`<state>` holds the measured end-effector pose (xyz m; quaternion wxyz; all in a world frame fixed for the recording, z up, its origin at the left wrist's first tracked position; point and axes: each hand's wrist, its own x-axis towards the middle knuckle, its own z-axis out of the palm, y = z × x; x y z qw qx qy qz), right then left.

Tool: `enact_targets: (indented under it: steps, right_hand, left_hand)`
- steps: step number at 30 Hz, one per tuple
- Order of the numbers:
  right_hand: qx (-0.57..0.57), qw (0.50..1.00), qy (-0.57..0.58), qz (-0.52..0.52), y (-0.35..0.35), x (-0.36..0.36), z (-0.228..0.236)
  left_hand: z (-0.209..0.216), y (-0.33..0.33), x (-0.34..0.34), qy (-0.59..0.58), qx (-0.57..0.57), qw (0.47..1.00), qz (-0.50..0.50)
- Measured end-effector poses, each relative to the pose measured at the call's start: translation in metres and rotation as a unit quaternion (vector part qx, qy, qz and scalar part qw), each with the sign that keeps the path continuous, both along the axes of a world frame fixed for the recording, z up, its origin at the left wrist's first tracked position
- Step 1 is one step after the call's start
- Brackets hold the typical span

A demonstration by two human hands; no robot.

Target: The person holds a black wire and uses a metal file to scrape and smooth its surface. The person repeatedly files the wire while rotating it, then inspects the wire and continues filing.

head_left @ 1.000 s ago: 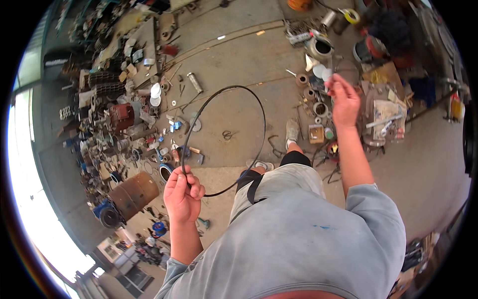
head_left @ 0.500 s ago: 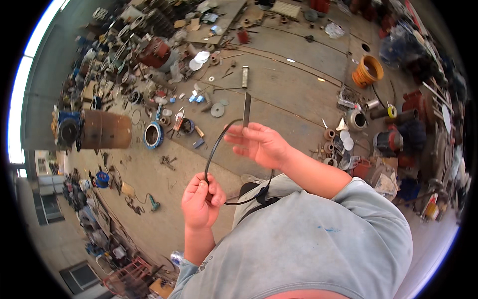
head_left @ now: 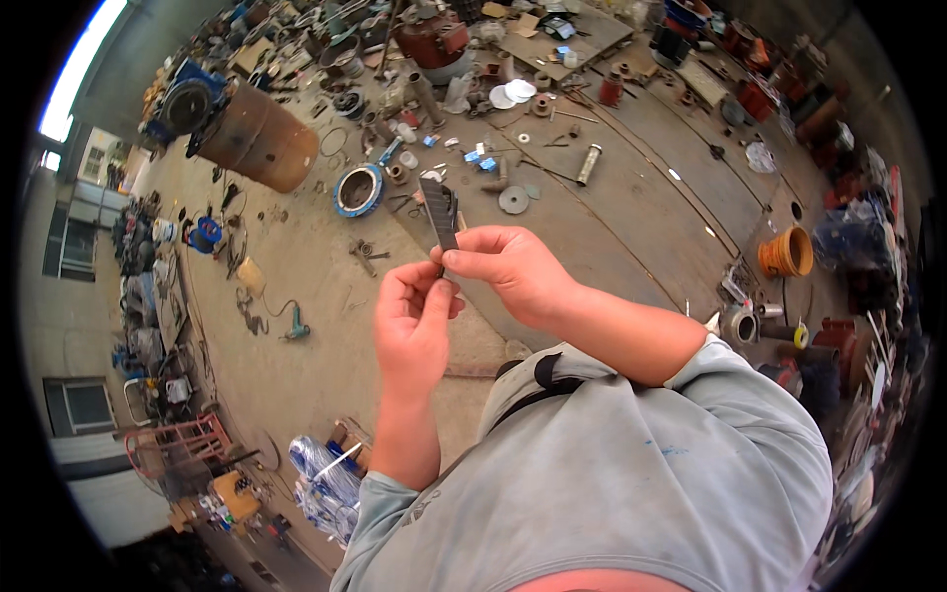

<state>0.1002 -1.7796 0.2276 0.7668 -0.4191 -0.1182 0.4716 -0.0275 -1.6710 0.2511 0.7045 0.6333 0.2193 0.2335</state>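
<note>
A dark grey, flat strip stands upright and slightly tilted in front of my body, its lower end between my hands. My right hand comes in from the right and pinches the strip between thumb and fingertips. My left hand is just below, fingers curled and thumb pressed in at the strip's bottom end. The fingertips of both hands nearly touch, and they hide that end. What the strip is for cannot be told from its look.
Beyond the hands lie a blue-rimmed ring, a round grey disc and a metal cylinder. A rusty drum stands at far left, a green power tool below it. An orange bucket is at right.
My left hand has risen to meet my right hand at the strip's lower end. The black loop between my hands no longer shows. The view has turned, shifting the floor items.
</note>
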Motion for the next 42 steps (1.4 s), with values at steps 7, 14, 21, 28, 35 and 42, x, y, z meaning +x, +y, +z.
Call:
enact_targets:
  steps: [7, 14, 21, 28, 35, 42]
  right_hand:
    - [0.047, 0.996, 0.022, 0.071, 0.035, 0.041, 0.003]
    - [0.144, 0.98, -0.044, 0.133, 0.022, 0.087, -0.025]
    - [0.099, 0.964, -0.018, 0.247, -0.002, 0.142, -0.053]
    - [0.008, 0.925, -0.064, 0.374, -0.01, 0.172, -0.049]
    - [0.05, 0.9, -0.18, 0.393, -0.005, 0.177, -0.044]
    - [0.093, 0.861, -0.268, 0.422, 0.001, 0.184, -0.035]
  left_hand:
    - [0.014, 0.022, 0.007, 0.018, -0.16, 0.985, 0.061]
    - [0.007, -0.012, 0.039, 0.013, -0.37, 0.927, 0.054]
    - [-0.007, -0.068, 0.087, -0.005, -0.397, 0.909, 0.128]
    - [-0.013, -0.099, 0.106, 0.081, -0.271, 0.929, 0.239]
    - [-0.01, -0.109, 0.106, 0.078, -0.27, 0.923, 0.262]
    - [-0.011, -0.119, 0.1, 0.079, -0.271, 0.921, 0.267]
